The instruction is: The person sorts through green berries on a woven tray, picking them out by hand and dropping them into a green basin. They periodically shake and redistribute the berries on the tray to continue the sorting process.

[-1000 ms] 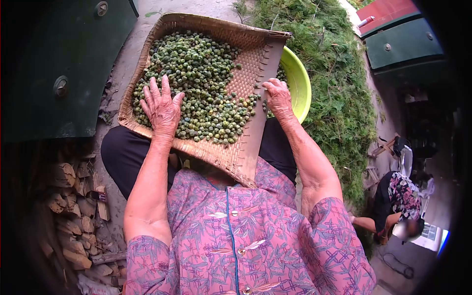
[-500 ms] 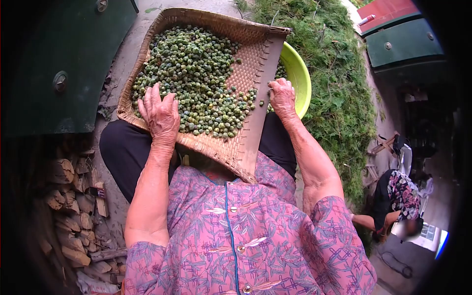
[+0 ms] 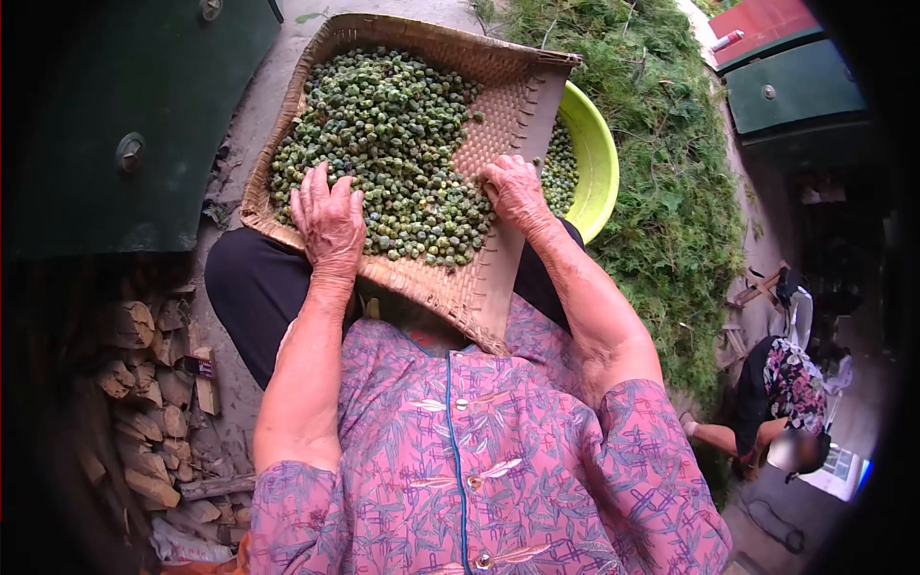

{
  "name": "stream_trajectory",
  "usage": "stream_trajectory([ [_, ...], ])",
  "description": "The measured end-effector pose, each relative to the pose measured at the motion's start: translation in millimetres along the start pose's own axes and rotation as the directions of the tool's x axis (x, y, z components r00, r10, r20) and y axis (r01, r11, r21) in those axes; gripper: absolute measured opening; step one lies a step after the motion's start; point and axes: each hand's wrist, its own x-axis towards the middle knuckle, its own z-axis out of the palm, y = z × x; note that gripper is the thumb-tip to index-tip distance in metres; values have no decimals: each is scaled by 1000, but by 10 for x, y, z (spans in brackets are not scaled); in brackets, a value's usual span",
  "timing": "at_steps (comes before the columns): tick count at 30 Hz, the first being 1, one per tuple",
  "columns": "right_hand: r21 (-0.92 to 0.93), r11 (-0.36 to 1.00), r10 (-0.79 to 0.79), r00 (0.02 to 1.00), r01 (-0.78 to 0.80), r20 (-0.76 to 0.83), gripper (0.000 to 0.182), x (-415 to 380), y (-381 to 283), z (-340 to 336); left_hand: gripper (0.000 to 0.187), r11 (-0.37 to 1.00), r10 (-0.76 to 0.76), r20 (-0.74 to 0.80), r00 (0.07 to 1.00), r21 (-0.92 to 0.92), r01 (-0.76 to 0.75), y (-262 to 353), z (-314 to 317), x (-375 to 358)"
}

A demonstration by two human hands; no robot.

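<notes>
Far left there's a stack of split firewood (image 3: 144,383) against the wall, and a dark green metal door (image 3: 125,125) above it. Then the woven tray (image 3: 450,287), resting tilted on the person's lap, with a big pile of small green pods (image 3: 383,125) heaped toward its far left. The left hand (image 3: 329,222) lies flat and open on the near edge of the pile, fingers spread. The right hand (image 3: 515,192) is also open, fingers curled down onto the pods at the tray's right side, nothing gripped in either as far as I can see.

Just right of the tray sits a yellow-green bowl (image 3: 599,163) with some pods already in it. Looks like early days to me: most of the pods are on the tray, only a bare woven patch cleared near the right corner.

Further right, a heap of green cuttings (image 3: 661,172), and another person (image 3: 781,402) bent down low. No readable writing anywhere.
</notes>
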Motion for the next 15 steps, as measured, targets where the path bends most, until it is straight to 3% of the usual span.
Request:
stream_trajectory([
  [6, -34, 983, 177, 982, -179, -69, 15, -202, 270, -192, 28, 1000, 6, -1, 1000, 2, -6, 20, -27, 11],
  [9, 79, 996, 60, 980, -46, -191, 17, -53, 176, -44, 28, 1000, 16, -7, 1000, 8, -15, 33, -34, 8],
  [12, 72, 987, -121, 961, 143, -247, 22, 178, -33, 239, 27, 1000, 16, -4, 1000, 16, -16, 21, -27, 7],
  [15, 216, 975, -53, 998, 46, 23, 21, 204, -189, 191, 26, 1000, 12, -9, 1000, -4, -12, 5, -17, 3],
])
